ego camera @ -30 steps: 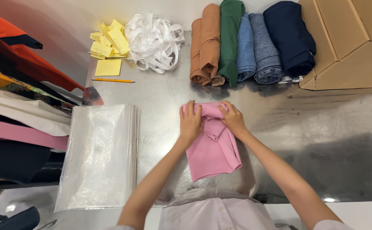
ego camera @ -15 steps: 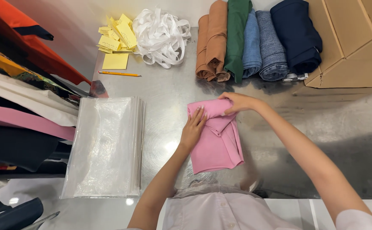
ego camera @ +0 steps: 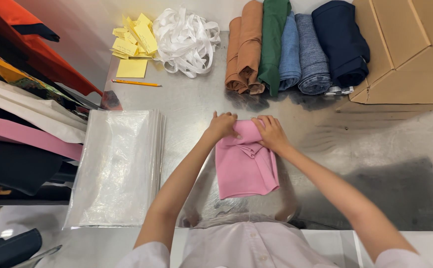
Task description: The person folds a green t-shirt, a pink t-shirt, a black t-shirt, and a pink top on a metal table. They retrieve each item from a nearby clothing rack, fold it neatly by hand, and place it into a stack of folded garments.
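While both grip its far edge, I see my left hand and right hand closed on one pink garment mid-worktop. At 12 o'clock lie six rolled garments; at 9, one stack of clear bags; at 11, one pencil.

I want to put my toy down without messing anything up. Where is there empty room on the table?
Right of the pink cloth, the steel table is bare up to the cardboard. A smaller bare strip lies between the plastic bags and the white ribbon. The back edge with rolled clothes is crowded.
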